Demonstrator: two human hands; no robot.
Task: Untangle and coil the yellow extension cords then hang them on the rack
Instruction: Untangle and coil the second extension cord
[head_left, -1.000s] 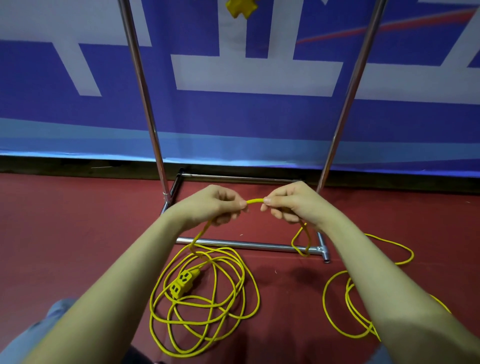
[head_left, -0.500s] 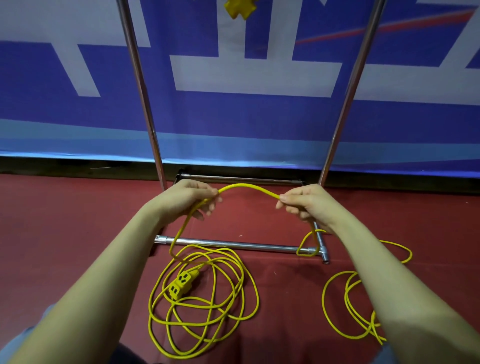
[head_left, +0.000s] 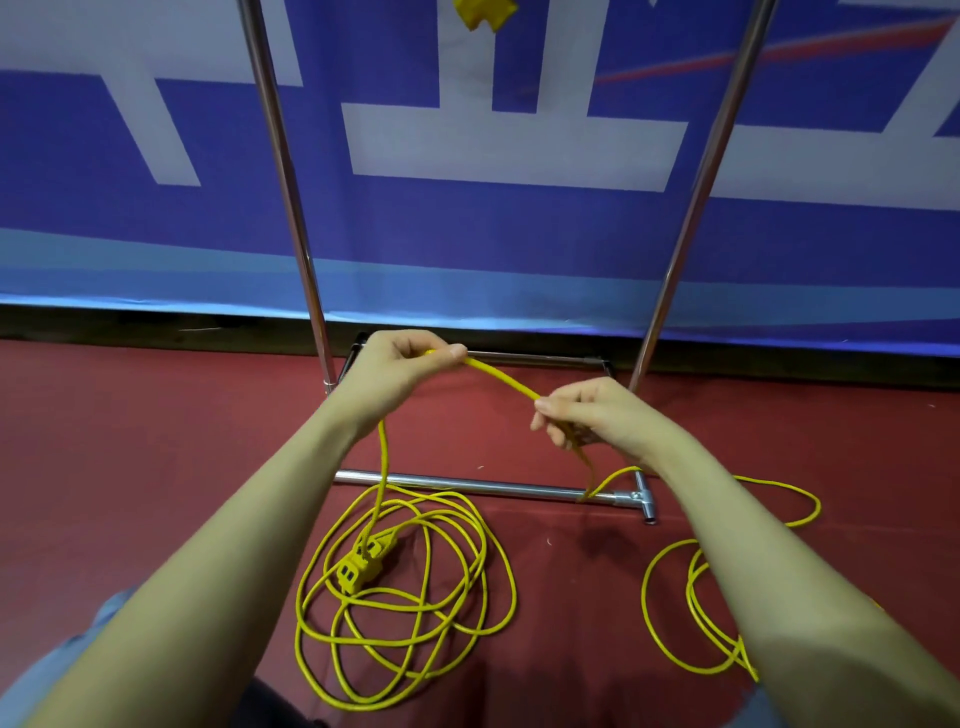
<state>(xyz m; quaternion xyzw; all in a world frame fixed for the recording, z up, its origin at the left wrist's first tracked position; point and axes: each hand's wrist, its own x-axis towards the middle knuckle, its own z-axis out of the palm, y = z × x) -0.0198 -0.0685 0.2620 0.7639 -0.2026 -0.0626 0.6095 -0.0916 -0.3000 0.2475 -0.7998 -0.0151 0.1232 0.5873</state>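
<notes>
Hands hold one yellow cord (head_left: 498, 378) taut between them: our left hand (head_left: 400, 374) pinches it at thumb and forefinger, our right hand (head_left: 592, 415) pinches its lower end. Below the left grip, cord drops to loose coils (head_left: 405, 613) and a socket block (head_left: 363, 564) on the red floor (head_left: 156, 441), beside the rack (head_left: 467, 483) base bar.

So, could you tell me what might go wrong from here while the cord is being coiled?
Two risks, as I judge it. The yellow extension cord drops from the right hand across the rack's base bar, so a pull could snag it there. From the left hand it runs into the loose pile beside the socket block; the overlapping loops could tighten into a knot or drag the block.
</notes>
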